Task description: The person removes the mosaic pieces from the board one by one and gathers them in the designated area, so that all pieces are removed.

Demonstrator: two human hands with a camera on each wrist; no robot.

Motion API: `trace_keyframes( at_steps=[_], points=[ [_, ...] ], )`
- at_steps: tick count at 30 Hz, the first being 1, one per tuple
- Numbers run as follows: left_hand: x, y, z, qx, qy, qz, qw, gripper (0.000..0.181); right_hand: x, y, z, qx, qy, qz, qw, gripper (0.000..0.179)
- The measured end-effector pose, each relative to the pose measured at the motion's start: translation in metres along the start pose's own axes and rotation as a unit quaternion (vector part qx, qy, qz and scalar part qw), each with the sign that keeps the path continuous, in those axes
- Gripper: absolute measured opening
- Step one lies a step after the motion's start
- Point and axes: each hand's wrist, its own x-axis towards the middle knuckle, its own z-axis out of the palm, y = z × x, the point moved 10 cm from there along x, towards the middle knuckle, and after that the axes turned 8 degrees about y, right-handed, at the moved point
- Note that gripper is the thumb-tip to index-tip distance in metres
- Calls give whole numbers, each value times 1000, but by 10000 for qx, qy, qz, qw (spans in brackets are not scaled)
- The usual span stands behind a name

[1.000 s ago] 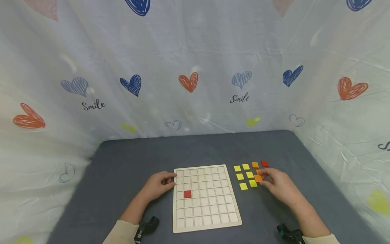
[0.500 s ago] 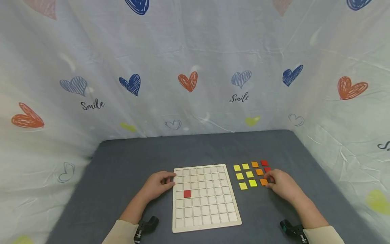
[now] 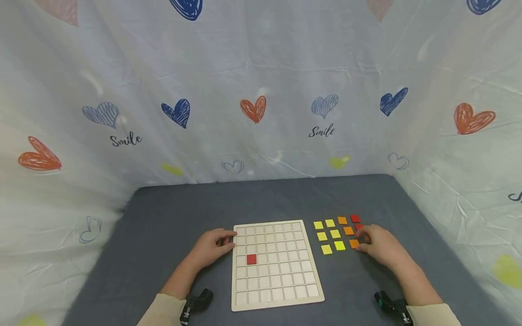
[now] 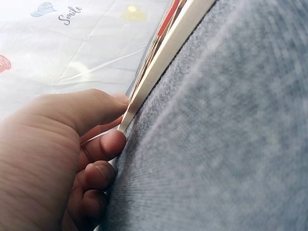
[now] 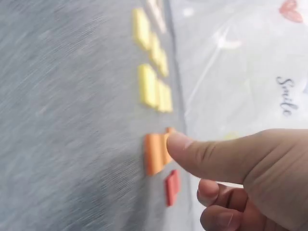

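Observation:
A pale wooden grid board (image 3: 279,303) lies on the table, with one red square tile (image 3: 251,259) in a cell left of centre. My left hand (image 3: 212,246) touches the board's left edge with thumb and index finger, the other fingers loosely bent in the left wrist view. My right hand (image 3: 381,246) is beside the loose tiles, its thumb tip right at the nearest orange tile (image 3: 353,244); index finger and thumb are apart. In the right wrist view, the thumb (image 5: 207,156) overlaps the orange tiles (image 5: 154,154). A red tile (image 3: 358,227) lies partly behind the index finger.
Several yellow tiles (image 3: 335,234) lie in two columns right of the board, beside a column of orange tiles (image 3: 348,231). Another red tile (image 3: 355,218) is farthest right. A grey cloth (image 3: 195,203) covers the table; a white heart-print curtain (image 3: 281,149) hangs behind.
The right hand moved right with an orange tile and set it down at the near end of the orange column, then stayed beside it. The left hand kept its place.

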Motion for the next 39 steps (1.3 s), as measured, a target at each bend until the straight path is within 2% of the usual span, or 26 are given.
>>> trace_keyframes(
  at_steps=[6,10,15,21,30,39],
  points=[
    [0,1,-1,36,6,45,10000,31,1,-26,-14,166,228,-176,9994,38],
    [0,1,0,55,5,11,10000,31,0,-51,-18,319,417,-484,9974,34],
    [0,-1,1,55,5,-13,10000,31,1,-75,-20,274,659,-686,9951,33],
    [-1,0,0,35,5,6,10000,31,2,-104,-17,512,722,-1123,9897,27],
    [-1,-2,-2,19,43,-25,10000,31,4,-153,8,708,422,-1790,9804,30],
    [-1,-1,-2,-13,39,83,10000,31,6,-194,35,772,-21,-2026,9762,33]
  ],
)
